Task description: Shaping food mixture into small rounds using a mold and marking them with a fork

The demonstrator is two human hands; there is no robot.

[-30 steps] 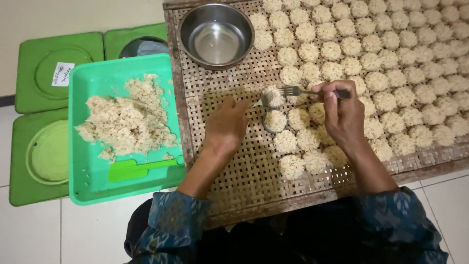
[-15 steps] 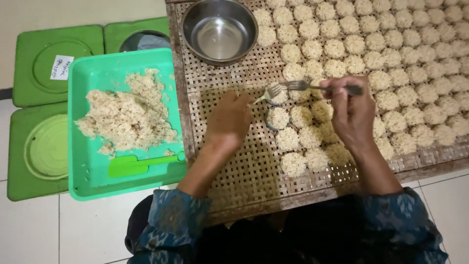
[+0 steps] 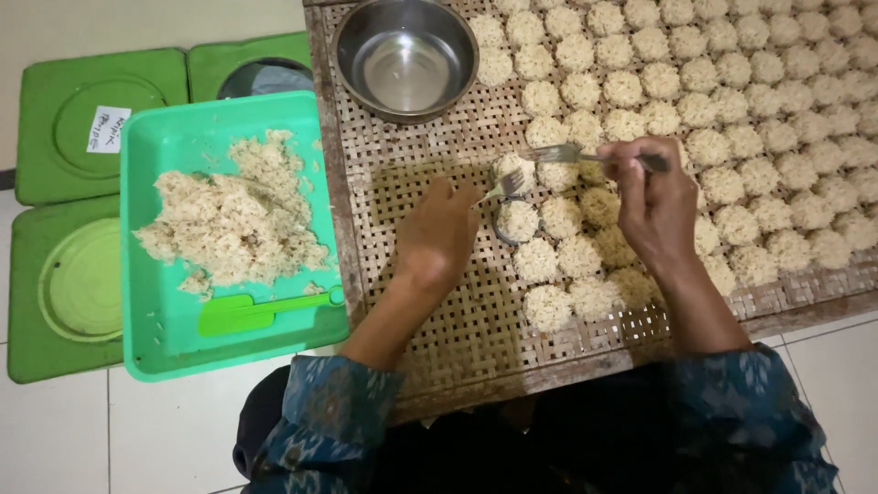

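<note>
- the person's head and trunk are cut off at the bottom edge; only patterned blue sleeves [image 3: 329,416] and forearms show.
- the left hand [image 3: 439,233] covers the handle of a second fork [image 3: 506,186], so only its prongs show; the grip beneath the palm is hard to make out, though the fingers are curled about it.
- the rows of rice clusters [image 3: 732,101] run off the top and right edges.
- the work lies on a woven bamboo mat [image 3: 430,320] above pale floor tiles [image 3: 137,439]; a steel bowl [image 3: 407,59] sits at the mat's upper left.
- beside the mat a green tray [image 3: 155,338] holds loose rice mix [image 3: 233,215] and a green spatula [image 3: 261,311], with green lids [image 3: 69,119] further left.
- the right hand [image 3: 654,206] pinches a fork [image 3: 572,154] by its handle; the fork lies level, long axis left to right, prongs pointing left over a cluster [image 3: 515,169] just beside a small ring mould [image 3: 517,222].
</note>
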